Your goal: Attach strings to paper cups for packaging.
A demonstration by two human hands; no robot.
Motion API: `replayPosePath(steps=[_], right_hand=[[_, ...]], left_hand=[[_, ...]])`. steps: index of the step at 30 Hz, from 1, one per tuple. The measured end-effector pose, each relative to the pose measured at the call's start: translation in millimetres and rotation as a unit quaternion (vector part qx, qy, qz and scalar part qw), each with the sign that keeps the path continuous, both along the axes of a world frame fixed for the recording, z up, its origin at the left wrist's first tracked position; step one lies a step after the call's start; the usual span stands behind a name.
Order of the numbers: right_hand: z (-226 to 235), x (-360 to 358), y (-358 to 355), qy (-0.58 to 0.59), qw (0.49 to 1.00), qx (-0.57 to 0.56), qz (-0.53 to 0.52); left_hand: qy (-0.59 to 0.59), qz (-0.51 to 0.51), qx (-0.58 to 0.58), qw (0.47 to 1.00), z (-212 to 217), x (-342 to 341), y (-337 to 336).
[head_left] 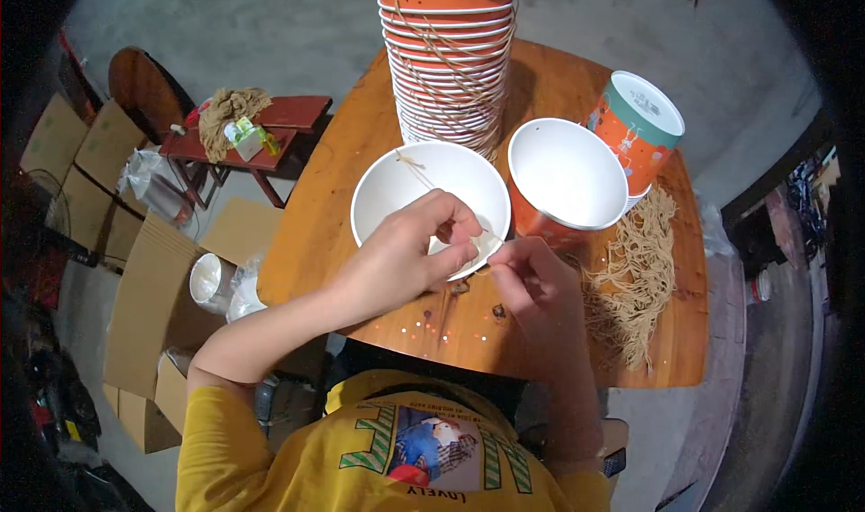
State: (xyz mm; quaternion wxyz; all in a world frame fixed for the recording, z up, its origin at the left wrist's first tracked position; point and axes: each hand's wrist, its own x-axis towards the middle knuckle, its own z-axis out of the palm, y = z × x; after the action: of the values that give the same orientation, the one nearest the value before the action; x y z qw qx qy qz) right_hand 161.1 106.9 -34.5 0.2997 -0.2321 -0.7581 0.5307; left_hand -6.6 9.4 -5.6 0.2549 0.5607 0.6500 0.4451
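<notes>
a white-lined paper bucket (383,192) stands at the near side of the wooden bench (311,233), its opening facing up, with both hands at the near right part of its rim. the left hand (405,246) reaches across the near edge; its thumb and forefinger are curled close to each other over the opening, though what lies between them is hard to make out. the right hand (539,282) is just outside the rim, thumb and forefinger pinched narrow on a thin strand of twine (496,239). another tan twine end (414,166) shows against the inside wall at the far left of the same bucket.

behind it rises a tall stack of orange buckets (446,75) with white rims, loops of twine (441,39) hanging down its side. to the right stands a second open bucket (568,174), orange outside and white inside, and beyond that an upturned bucket (631,129) with a teal band and white base. a loose pile of tan twine (635,273) lies along the right of the bench, near the right forearm. small white and reddish specks (432,329) dot the wood by the near edge.

off to the left, a low red bench (293,111) carries a tan heap (225,120), and open cardboard boxes (149,300) sit on the floor. the person wears a yellow shirt (306,462).
</notes>
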Motion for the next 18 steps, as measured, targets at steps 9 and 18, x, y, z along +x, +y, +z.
replayPosePath(steps=[9,18], right_hand=[[24.3,-9.0,15.5,0.032,0.993,0.074,0.088],[7.0,-30.0,29.6,0.126,0.968,0.174,0.13]], left_hand=[[-0.174,-0.012,0.007,0.985,-7.4,3.1,10.0],[-0.276,-0.078,-0.1,0.953,-1.0,-6.7,11.4]])
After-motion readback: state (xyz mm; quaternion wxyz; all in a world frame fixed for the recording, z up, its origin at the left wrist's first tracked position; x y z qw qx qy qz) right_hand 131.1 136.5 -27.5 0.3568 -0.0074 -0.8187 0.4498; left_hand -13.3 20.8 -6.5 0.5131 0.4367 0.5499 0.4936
